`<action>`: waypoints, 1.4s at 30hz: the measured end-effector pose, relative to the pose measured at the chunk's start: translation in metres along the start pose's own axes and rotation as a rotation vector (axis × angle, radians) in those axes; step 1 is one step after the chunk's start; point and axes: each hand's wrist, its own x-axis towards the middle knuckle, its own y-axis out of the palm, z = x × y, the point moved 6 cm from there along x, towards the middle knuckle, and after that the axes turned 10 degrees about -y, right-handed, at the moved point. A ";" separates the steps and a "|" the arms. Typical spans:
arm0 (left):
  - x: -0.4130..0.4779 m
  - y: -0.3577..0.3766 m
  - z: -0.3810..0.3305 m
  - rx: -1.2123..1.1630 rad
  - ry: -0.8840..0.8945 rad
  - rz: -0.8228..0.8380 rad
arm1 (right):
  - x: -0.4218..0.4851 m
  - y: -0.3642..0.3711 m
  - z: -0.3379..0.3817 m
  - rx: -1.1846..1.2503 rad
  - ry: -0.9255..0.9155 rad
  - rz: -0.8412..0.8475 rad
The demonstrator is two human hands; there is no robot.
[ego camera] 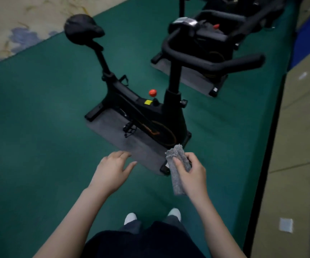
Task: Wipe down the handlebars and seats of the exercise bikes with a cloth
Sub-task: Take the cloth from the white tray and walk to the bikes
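Observation:
A black exercise bike [146, 112] stands on a grey mat [131, 146] just ahead of me. Its black seat [81, 27] is at the upper left and its black handlebars [212, 60] reach to the upper right. My right hand [191, 175] grips a folded grey cloth [177, 164] in the air, short of the bike's front base. My left hand [111, 170] hovers beside it with relaxed fingers and holds nothing. Neither hand touches the bike.
A second black bike [206, 34] stands on its own mat behind the first, with more machines further back. The floor is green carpet [38, 127], with a patterned pale carpet [10, 21] at the upper left. A wall base with blue trim [307, 34] runs along the right.

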 end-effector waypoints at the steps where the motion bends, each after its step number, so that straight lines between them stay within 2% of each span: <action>1: 0.001 -0.005 0.013 -0.013 -0.022 -0.005 | 0.004 0.011 0.007 0.002 -0.010 0.014; 12: 0.055 -0.045 0.086 -0.062 -0.139 -0.024 | 0.086 0.103 0.061 0.051 -0.098 0.149; 25: 0.224 -0.112 0.129 -0.019 -0.148 0.004 | 0.246 0.193 0.089 -0.110 -0.142 0.218; 34: 0.319 -0.144 0.130 -0.010 -0.024 0.046 | 0.296 0.211 0.091 -0.132 -0.034 0.111; 38: 0.367 -0.159 0.126 -0.020 0.093 0.054 | 0.313 0.218 0.097 -0.142 0.015 -0.023; 42: 0.416 -0.176 0.124 0.016 0.261 0.111 | 0.329 0.234 0.108 -0.125 0.141 -0.174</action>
